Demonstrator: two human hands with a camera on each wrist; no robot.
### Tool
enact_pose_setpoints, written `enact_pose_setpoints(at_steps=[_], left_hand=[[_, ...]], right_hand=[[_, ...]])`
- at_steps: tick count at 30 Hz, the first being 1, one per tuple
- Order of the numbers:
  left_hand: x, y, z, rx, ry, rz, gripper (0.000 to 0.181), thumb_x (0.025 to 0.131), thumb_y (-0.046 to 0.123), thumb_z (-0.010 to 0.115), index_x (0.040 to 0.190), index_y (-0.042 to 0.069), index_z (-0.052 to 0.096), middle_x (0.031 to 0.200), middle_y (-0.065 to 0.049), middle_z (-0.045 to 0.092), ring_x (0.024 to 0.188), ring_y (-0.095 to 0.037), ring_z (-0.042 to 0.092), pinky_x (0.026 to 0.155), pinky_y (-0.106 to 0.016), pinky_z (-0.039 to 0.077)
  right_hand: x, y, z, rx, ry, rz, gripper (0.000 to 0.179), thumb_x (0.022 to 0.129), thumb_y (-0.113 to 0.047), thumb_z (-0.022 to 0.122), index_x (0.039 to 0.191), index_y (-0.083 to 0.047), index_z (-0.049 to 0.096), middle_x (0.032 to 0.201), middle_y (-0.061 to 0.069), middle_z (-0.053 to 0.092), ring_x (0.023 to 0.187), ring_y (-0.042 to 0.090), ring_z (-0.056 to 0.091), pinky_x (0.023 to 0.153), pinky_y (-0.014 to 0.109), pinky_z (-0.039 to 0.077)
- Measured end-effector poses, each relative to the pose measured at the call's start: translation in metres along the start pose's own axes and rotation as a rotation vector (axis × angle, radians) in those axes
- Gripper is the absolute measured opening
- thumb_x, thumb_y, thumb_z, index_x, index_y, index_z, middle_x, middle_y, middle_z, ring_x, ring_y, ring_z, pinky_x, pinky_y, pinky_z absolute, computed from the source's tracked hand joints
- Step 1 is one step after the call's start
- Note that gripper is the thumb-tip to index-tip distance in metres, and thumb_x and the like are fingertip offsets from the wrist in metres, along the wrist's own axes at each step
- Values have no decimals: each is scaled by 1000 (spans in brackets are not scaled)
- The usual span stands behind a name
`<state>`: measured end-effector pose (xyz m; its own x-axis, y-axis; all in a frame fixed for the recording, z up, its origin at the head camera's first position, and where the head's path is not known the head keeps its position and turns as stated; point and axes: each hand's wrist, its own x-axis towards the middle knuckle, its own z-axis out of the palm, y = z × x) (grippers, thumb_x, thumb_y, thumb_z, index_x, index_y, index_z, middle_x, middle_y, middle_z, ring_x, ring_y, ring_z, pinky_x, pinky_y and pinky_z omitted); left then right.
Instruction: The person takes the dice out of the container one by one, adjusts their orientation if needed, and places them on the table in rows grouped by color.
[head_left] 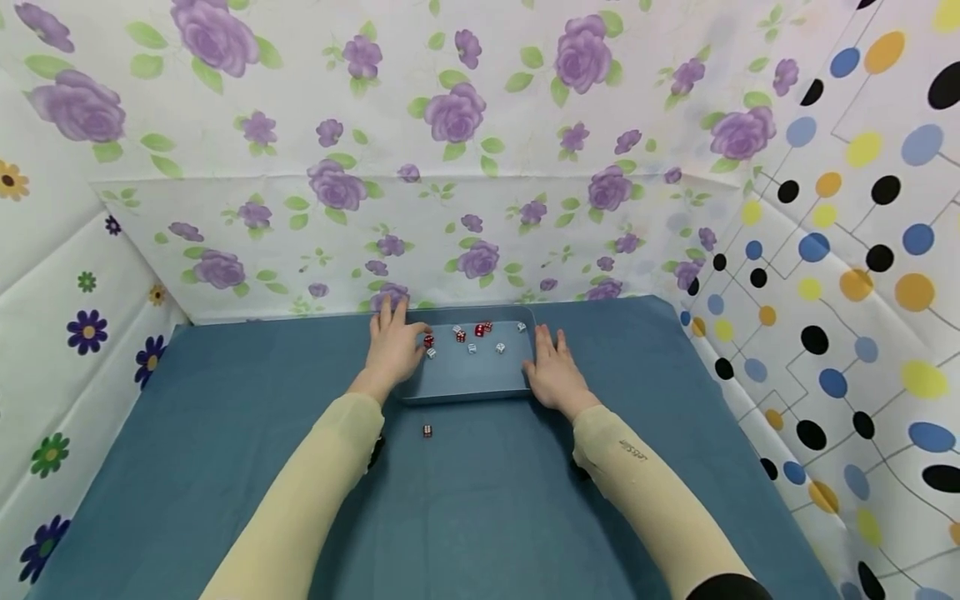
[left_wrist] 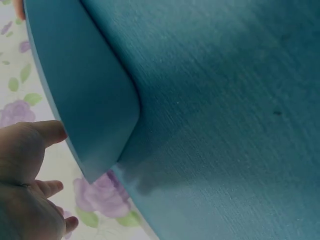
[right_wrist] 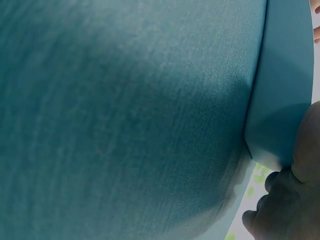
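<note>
A shallow blue-grey tray (head_left: 465,385) sits near the far edge of the table, with several red dice (head_left: 479,331) and white dice (head_left: 500,348) inside. My left hand (head_left: 392,343) grips its left side, thumb over the rim beside a red die and a white die, fingers along the outside. At the opposite side my right hand (head_left: 557,375) holds the wall, thumb at the rim and fingers pointing away along the outside. The left wrist view shows the thumb (left_wrist: 52,132) against the tray's rim. A single red die (head_left: 427,431) lies on the cloth before the tray.
A blue cloth (head_left: 480,517) covers the table. Behind it hangs a purple-flowered sheet (head_left: 480,208), close to the tray's far side. A flower-print sheet (head_left: 52,400) borders the left, and a dotted sheet (head_left: 840,292) the right.
</note>
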<state>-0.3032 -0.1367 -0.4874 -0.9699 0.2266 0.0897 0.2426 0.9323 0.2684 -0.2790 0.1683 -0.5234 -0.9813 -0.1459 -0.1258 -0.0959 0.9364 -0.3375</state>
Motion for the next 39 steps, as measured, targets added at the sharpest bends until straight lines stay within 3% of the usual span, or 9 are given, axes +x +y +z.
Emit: enact_pose_setpoints(at_steps=[7,13,16,22,32,39], left_hand=[[10,-2,4,92,33,-6,32,101,16,76,133,15,77,172,-27,25,161,-51,1,125,-69,11],[9,3,11,134,-64,7,40,104,16,71,143,18,71,175,-28,15,161,-51,-10,126,-70,6],[10,4,13,153,-78,0,41,105,17,68,146,22,70,176,-26,13,161,-51,-12,126,-70,5],[13,0,11,181,-67,-5,37,107,18,66,142,26,73,176,-23,14,161,-50,-10,125,-70,5],[14,-1,1,171,-42,32,21,101,16,75,121,16,83,174,-26,20,161,-52,-4,125,-71,7],[14,-2,4,189,-61,30,22,101,20,78,123,17,82,175,-26,17,161,-52,-6,125,-71,6]], right_hand=[[2,0,0,9,14,-4,74,117,-36,42,172,-5,3,180,13,3,164,40,-5,130,54,10],[-6,4,9,21,-7,25,76,117,-39,42,172,-6,3,180,13,2,164,40,-6,130,55,10],[-7,6,9,29,13,20,75,117,-38,43,172,-5,4,180,14,4,164,41,-4,130,56,11],[-1,3,4,21,23,3,75,116,-36,44,172,-5,4,180,14,4,164,41,-4,130,56,11],[4,1,5,12,27,16,76,116,-38,44,172,-7,4,180,12,3,164,39,-6,131,54,9],[3,1,5,10,16,25,76,116,-38,44,172,-7,4,180,11,3,164,39,-6,131,54,9]])
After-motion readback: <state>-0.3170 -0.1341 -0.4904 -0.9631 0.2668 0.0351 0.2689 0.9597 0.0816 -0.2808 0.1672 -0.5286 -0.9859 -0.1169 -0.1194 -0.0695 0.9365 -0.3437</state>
